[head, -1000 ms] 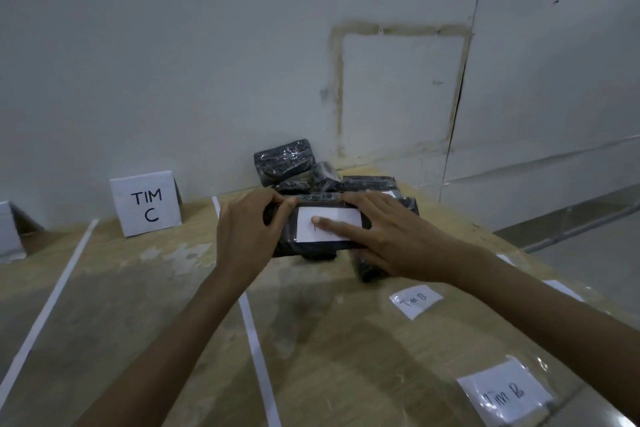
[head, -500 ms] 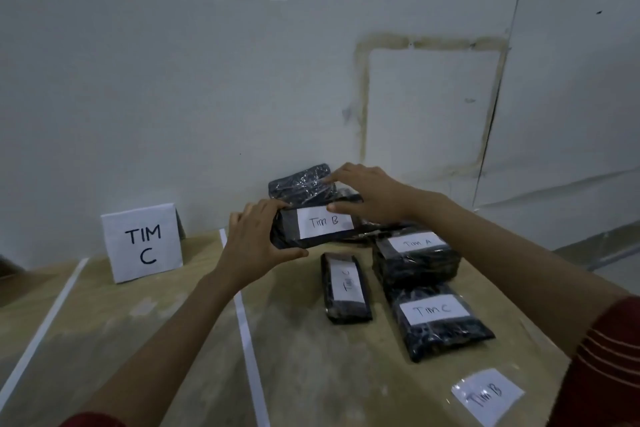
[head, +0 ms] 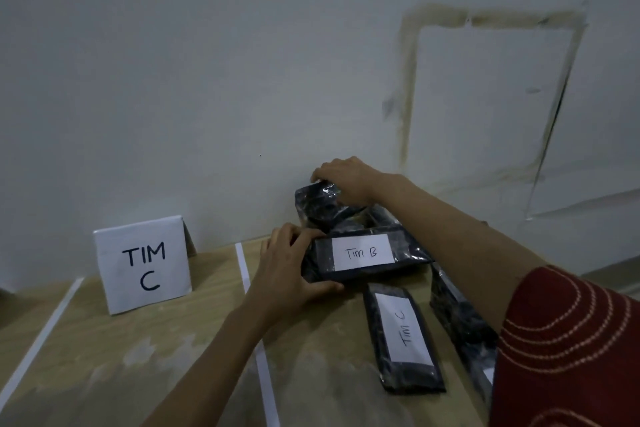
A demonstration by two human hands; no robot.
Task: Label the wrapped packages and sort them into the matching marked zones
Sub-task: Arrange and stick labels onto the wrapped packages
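A package labelled "Tim B" (head: 360, 253) sits near the wall (head: 207, 80), the left hand (head: 287, 274) gripping its left end with curled fingers. The right hand (head: 349, 180) clutches an unlabelled package (head: 317, 206) behind it. A "TIM C" sign (head: 142, 267) stands to the left.

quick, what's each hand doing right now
Left hand: holding the Tim B package.
Right hand: gripping the unlabelled black package at the back.
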